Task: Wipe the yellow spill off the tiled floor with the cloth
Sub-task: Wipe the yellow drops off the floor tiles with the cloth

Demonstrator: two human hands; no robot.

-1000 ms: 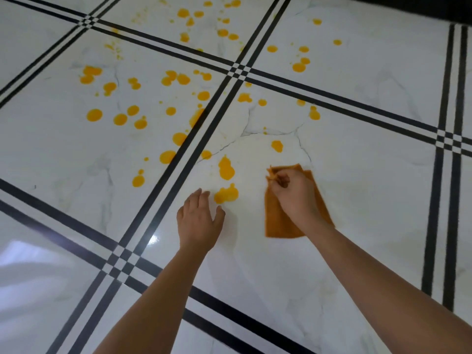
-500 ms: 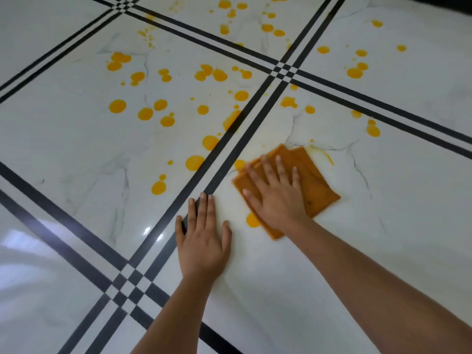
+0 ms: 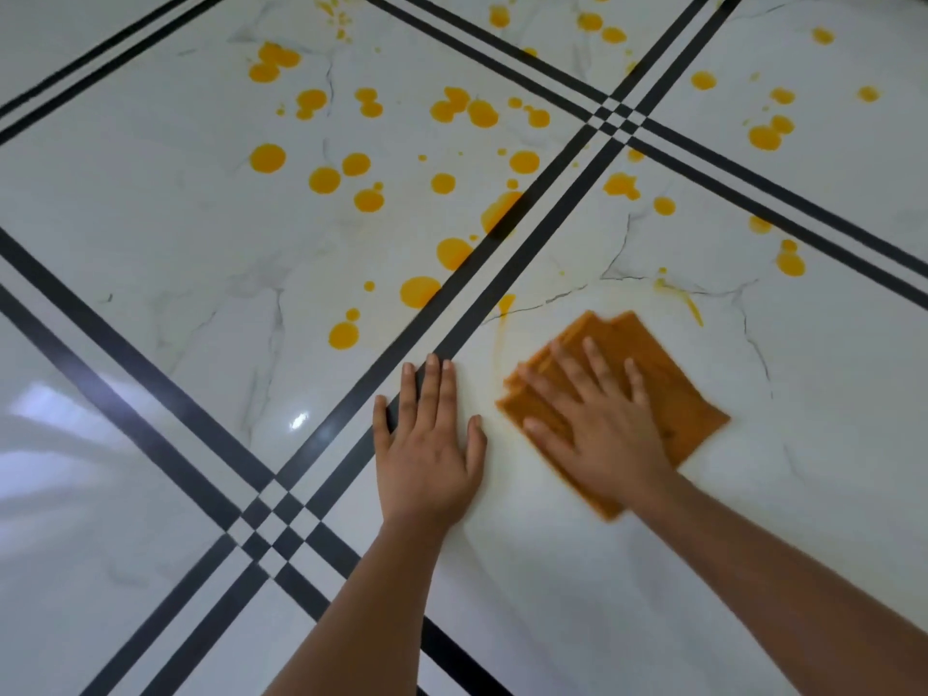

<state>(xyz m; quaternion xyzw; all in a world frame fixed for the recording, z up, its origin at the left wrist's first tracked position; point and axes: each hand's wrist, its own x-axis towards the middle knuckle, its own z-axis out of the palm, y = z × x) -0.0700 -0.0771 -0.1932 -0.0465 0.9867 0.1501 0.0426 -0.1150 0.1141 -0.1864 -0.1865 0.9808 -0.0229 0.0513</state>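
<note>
**Both hands flat on the floor, cloth under the right**

At the left we see the white floor (image 3: 150, 218) with black lines (image 3: 125, 351) crossing it. The yellow spill (image 3: 267, 157) lies as many round drops over the far tiles, from upper left to upper right, some touching the lines. Our left hand (image 3: 427, 454) lies flat on the tile, fingers straight and close together, tips on a black line, holding nothing. Just right of it a faint yellow smear (image 3: 499, 344) runs down the tile. Our right hand (image 3: 602, 434) presses flat on the orange cloth (image 3: 683, 394), fingers straight and spread. The cloth is folded and blurred, near the left hand.
</note>
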